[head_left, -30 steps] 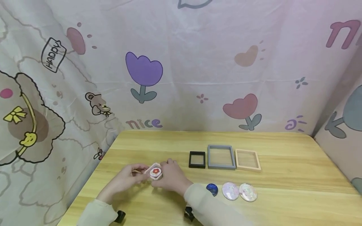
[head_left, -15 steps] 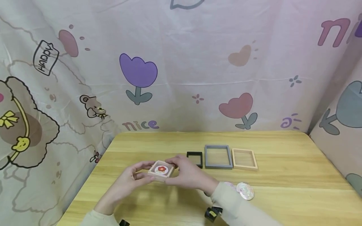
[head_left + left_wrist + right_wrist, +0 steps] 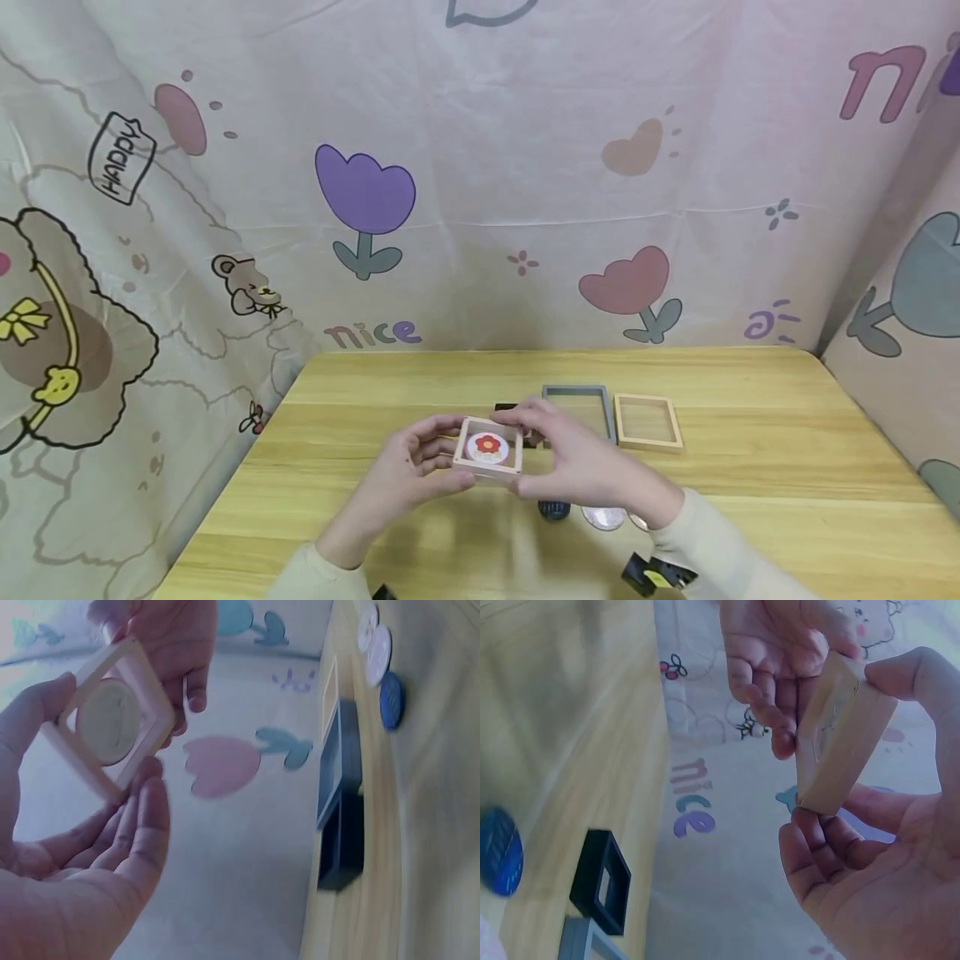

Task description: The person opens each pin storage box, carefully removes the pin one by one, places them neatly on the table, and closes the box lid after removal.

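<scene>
Both hands hold a small beige square display frame (image 3: 487,474) above the table, tilted toward the head camera. Inside its clear window sits a round white badge (image 3: 487,455) with a red flower; the left wrist view shows its plain back. My left hand (image 3: 401,475) grips the left side, thumb at the near corner and fingers at the far one. On the right side, my right hand (image 3: 588,467) pinches it between thumb and fingers. The right wrist view shows the frame's thick side wall (image 3: 859,746).
Behind the right hand lie a black frame (image 3: 592,874), a grey frame (image 3: 576,390) and a larger beige frame (image 3: 648,446). Nearer lie a dark blue badge (image 3: 554,510) and two pale round badges, one pale badge (image 3: 603,518) partly covered. A printed curtain (image 3: 480,167) hangs behind the wooden table (image 3: 360,387).
The frame has turned from a steep tilt to a flatter, squarer pose with its badge facing up. Both hands have carried it to the right, in front of the black frame.
</scene>
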Action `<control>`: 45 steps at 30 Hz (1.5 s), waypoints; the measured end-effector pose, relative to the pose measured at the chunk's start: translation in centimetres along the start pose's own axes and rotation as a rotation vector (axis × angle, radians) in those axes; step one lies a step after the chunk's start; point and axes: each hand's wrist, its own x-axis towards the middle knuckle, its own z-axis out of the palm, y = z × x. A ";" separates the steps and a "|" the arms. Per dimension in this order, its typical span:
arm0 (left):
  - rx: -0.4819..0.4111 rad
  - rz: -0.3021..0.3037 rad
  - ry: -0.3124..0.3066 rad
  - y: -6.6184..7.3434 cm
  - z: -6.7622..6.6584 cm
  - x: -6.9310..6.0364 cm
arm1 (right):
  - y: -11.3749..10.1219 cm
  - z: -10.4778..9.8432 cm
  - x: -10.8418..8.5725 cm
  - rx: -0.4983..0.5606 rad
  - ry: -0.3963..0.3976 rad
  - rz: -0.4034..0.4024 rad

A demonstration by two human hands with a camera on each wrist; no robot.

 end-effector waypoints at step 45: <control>0.008 0.261 -0.018 -0.7 7.2 3.3 | 1.6 -4.0 -4.7 -0.195 0.206 -0.085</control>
